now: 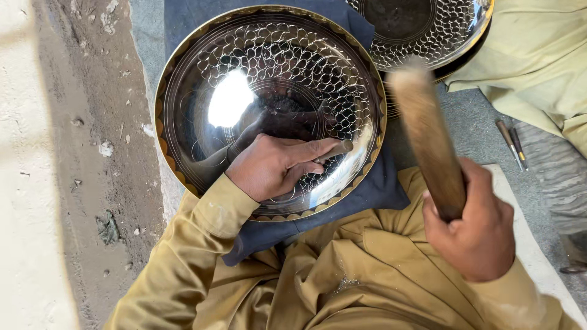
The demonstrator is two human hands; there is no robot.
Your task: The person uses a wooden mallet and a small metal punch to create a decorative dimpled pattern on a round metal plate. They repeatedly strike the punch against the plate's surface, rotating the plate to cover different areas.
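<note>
The person wears a loose olive-khaki garment with long sleeves. The left sleeve ends in a plain cuff at the wrist, lightly dusted with pale specks. The right sleeve shows the same cloth, creased in soft folds over the lap.

2nd engraved plate, 2 spare chisels

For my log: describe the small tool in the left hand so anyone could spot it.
On the big shiny plate in the lap rests the left hand. A short metal punch pokes from its fingers, unlike the thick wooden stick in the right hand.
</note>
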